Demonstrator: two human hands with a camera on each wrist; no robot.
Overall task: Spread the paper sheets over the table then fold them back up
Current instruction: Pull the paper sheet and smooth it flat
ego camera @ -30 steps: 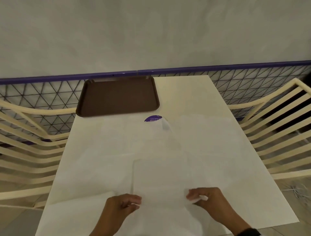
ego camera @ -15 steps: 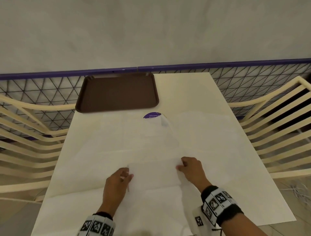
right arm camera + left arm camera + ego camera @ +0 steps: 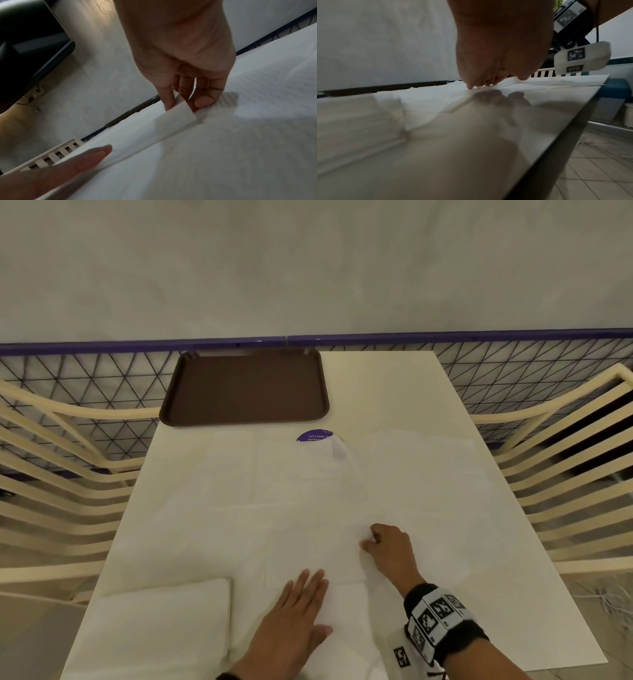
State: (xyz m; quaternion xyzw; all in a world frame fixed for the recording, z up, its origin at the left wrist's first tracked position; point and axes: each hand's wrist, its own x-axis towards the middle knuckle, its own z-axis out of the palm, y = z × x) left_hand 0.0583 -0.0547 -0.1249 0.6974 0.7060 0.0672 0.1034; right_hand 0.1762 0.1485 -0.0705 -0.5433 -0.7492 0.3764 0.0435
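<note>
Thin white paper sheets (image 3: 301, 481) lie spread over the middle of the cream table (image 3: 387, 392). A smaller folded sheet (image 3: 315, 556) lies on top of them near me. My left hand (image 3: 301, 607) lies flat on its near edge with fingers straight (image 3: 479, 83). My right hand (image 3: 383, 542) pinches the sheet's right corner (image 3: 178, 115) between thumb and fingers and curls it up off the table. A thick stack of folded paper (image 3: 161, 621) rests at the near left corner.
A brown tray (image 3: 245, 386) stands at the far left of the table, by a purple round sticker (image 3: 313, 436) partly under paper. Cream slatted chairs (image 3: 51, 474) flank both sides. A wire mesh rail (image 3: 513, 371) and a wall close the far end.
Both hands slid forward over the sheets a second ago. Since then the left hand has drawn back and flattened on the folded sheet, while the right keeps pinching its corner.
</note>
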